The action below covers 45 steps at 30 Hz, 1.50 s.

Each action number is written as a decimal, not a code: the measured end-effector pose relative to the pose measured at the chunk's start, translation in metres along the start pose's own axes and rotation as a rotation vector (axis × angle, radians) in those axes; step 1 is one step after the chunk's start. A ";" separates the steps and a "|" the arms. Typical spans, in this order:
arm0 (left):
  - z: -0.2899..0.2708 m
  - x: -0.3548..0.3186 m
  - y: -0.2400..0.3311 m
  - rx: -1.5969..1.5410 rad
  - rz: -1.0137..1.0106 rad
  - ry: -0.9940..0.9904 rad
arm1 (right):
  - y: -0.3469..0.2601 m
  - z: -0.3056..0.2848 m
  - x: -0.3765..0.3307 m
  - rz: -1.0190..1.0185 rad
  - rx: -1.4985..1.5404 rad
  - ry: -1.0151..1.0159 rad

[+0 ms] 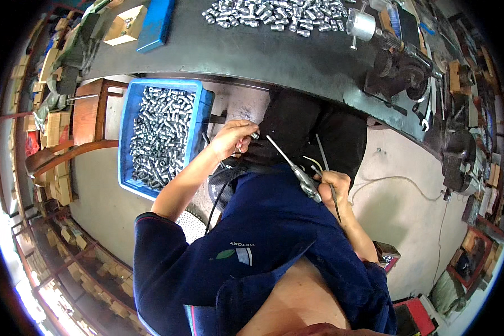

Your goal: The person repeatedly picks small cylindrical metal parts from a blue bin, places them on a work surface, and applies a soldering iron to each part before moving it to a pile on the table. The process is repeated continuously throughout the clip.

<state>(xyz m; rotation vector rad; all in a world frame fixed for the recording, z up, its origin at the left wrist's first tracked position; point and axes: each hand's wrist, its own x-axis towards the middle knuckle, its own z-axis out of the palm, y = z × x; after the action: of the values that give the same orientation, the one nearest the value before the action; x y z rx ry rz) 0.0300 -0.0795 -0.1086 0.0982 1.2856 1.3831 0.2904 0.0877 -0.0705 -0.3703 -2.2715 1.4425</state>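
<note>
My left hand [233,139] is closed, its fingertips pinching a small shiny metal fitting [255,135] just right of the blue crate. My right hand [335,185] is wrapped round a long thin dark rod [321,149] that sticks out above and below the fist. Between the hands, over my lap, a grey tool with a long thin metal nozzle [303,180] points up and left; I cannot tell whether the right hand touches it. The blue plastic crate [123,140] on my left is full of similar metal fittings [159,134].
A dark workbench [207,53] crosses the front, with a pile of metal fittings [280,14] at its far side. A clamping machine [400,61] stands at its right. An open box [126,25] and a blue case [155,25] lie at the left, above a wooden chair [89,117].
</note>
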 end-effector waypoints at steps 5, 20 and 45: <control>0.004 0.009 0.026 -0.060 0.110 0.048 | 0.003 -0.001 0.000 0.006 -0.040 0.000; 0.014 0.015 0.017 0.276 0.099 0.057 | 0.004 0.008 0.015 0.108 0.003 0.044; 0.068 -0.052 0.068 -0.022 0.551 -0.152 | -0.059 0.021 0.073 -0.118 0.231 -0.026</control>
<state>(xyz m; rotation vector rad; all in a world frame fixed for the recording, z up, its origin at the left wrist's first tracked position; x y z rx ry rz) 0.0490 -0.0573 -0.0036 0.5660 1.1592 1.8132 0.2165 0.0774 -0.0098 -0.1444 -2.0779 1.6332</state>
